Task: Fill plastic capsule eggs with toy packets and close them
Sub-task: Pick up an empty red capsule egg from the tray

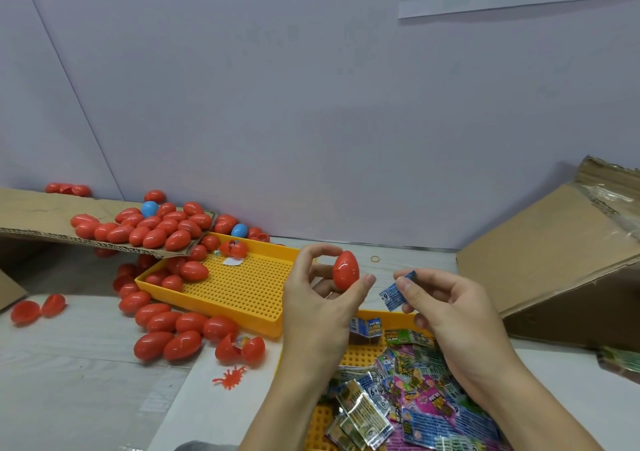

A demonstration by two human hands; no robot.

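Red egg (345,270), closed, is sitting upright between the curled thumb and fingers of the left hand (320,300), above the near edge of the perforated yellow tray (242,288); the right hand (446,308) is pinching a blue packet (394,294) just beside it (marked "6+"). Bare pale tabletop (86,391) is lying open at the near left. More packets are heaping in a second tray (360,355) below.

A glossy red egg (345,270) and a blue packet (396,293) with white print sit above a yellow perforated tray (242,288). Red eggs (166,229) dominate the brown cardboard (41,215), with two light-blue eggs (149,209) among them. Pink, green and blue printed packets (415,391) crowd a second yellow tray (363,355); a red toy bug (230,377) lies on the whitish table (86,398).
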